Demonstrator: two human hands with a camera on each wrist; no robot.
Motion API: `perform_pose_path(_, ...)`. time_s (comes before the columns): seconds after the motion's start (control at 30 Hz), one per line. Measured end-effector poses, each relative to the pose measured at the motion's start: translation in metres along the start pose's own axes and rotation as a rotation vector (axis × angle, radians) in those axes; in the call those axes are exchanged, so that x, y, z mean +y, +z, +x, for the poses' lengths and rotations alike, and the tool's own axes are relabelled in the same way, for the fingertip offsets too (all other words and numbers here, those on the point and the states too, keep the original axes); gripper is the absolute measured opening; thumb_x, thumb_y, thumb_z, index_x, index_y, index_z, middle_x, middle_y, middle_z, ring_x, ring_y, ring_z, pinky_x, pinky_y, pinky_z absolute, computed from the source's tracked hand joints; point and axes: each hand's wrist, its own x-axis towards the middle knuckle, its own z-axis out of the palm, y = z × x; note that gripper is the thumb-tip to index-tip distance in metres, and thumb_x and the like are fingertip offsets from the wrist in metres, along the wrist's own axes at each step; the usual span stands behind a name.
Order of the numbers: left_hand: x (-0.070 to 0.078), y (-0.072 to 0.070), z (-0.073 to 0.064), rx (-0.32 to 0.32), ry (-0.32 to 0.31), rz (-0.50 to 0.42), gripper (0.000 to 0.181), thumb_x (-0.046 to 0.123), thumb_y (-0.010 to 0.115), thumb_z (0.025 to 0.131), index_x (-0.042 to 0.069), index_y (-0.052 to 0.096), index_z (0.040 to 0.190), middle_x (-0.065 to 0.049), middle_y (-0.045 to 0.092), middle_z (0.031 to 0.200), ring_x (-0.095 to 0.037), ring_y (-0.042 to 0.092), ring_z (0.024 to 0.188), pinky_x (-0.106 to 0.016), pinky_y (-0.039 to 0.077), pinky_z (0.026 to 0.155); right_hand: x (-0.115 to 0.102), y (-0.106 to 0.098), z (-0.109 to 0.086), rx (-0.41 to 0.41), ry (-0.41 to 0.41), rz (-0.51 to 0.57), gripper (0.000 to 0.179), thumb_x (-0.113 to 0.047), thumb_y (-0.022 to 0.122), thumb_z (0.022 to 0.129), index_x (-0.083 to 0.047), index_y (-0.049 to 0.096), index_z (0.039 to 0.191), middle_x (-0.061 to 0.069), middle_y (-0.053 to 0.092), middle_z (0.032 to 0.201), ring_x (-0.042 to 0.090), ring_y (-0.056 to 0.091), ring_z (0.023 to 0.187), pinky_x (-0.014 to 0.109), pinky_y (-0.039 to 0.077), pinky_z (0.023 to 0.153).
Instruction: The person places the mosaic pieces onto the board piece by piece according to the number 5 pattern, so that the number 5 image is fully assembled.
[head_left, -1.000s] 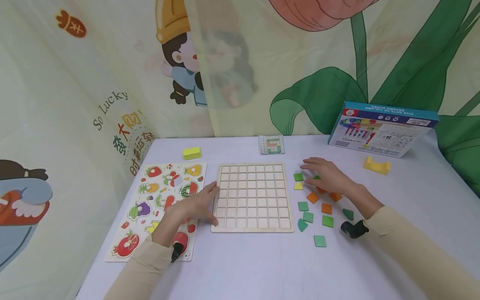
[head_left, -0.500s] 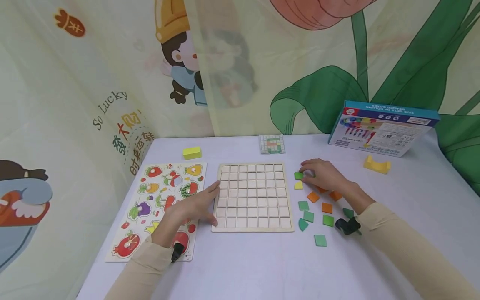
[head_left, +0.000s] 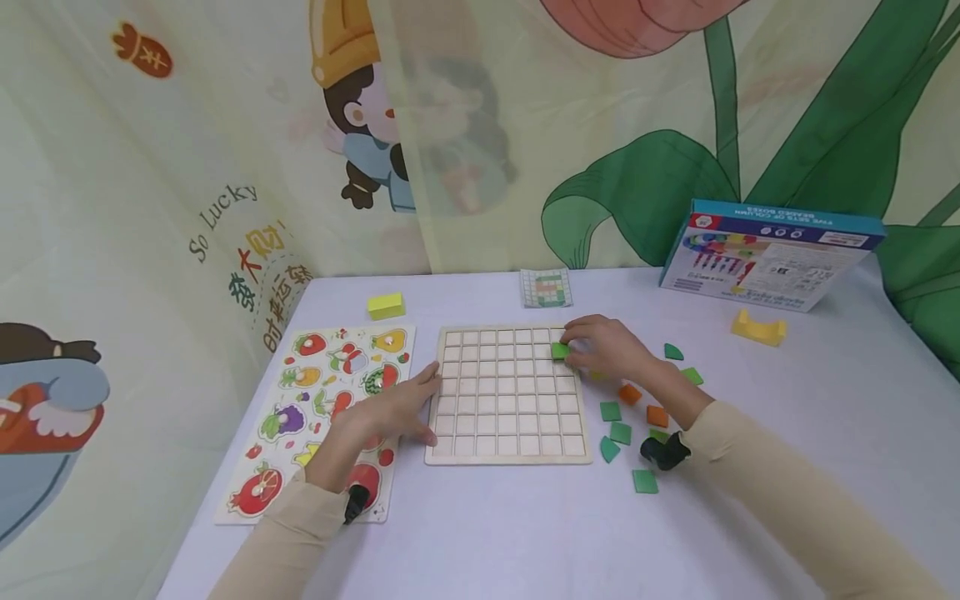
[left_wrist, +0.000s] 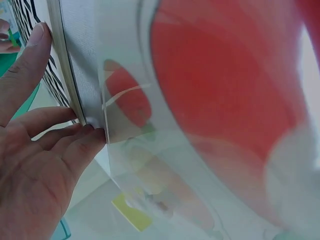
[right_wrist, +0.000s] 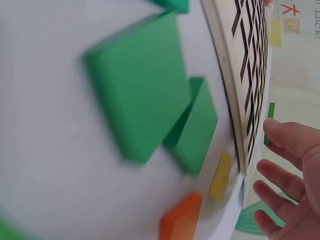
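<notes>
My right hand (head_left: 611, 348) pinches a bright green square tile (head_left: 559, 351) between thumb and finger, over the upper right cells of a wooden grid board (head_left: 497, 403). In the right wrist view the tile (right_wrist: 271, 110) stands at the thumb tip while the other fingers spread apart. My left hand (head_left: 392, 410) rests at the board's left edge, thumb near the lower corner and fingers higher up. The left wrist view has its thumb (left_wrist: 36, 37) on the board's rim and fingertips along its side. The forearm crosses a fruit picture board (head_left: 247, 450).
Right of the grid lie several loose pieces, among them an orange square (head_left: 657, 416) and a green square (head_left: 645, 481). A pattern card (head_left: 546, 288), a yellow block (head_left: 386, 306), a yellow cradle-shaped piece (head_left: 759, 329) and a printed box (head_left: 772, 258) stand farther back.
My right hand has picked up the bright green tile from beside the board and carried it left over the grid. The left hand stays at the board's left edge.
</notes>
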Motion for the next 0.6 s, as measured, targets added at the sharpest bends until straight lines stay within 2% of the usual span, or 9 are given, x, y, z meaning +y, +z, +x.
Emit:
perform_pose_path(0.27,0.001,0.000,0.001,-0.017,-0.015,-0.021,0.094,0.018,0.081,0.078,0.009,0.027,0.153,0.000,0.005,0.165,-0.025,0.016,0.150,-0.043,0.029,0.116,-0.010,0.011,0.014,0.003,-0.024,-0.072,0.032,-0.021,0.071,0.088,-0.008,0.070,0.117,0.016,0.056,0.138,0.036,0.045,0.133,0.053,0.036,0.109)
perform_pose_path(0.6,0.002,-0.002,0.000,-0.019,-0.030,0.004,0.094,0.019,0.081,0.078,0.011,0.027,0.154,0.001,0.003,0.165,-0.026,0.021,0.149,-0.042,0.036,0.112,-0.013,0.016,0.021,0.030,-0.040,-0.076,0.031,-0.024,0.070,0.089,-0.009,0.071,0.116,0.016,0.054,0.140,0.037,0.044,0.134,0.055,0.036,0.109)
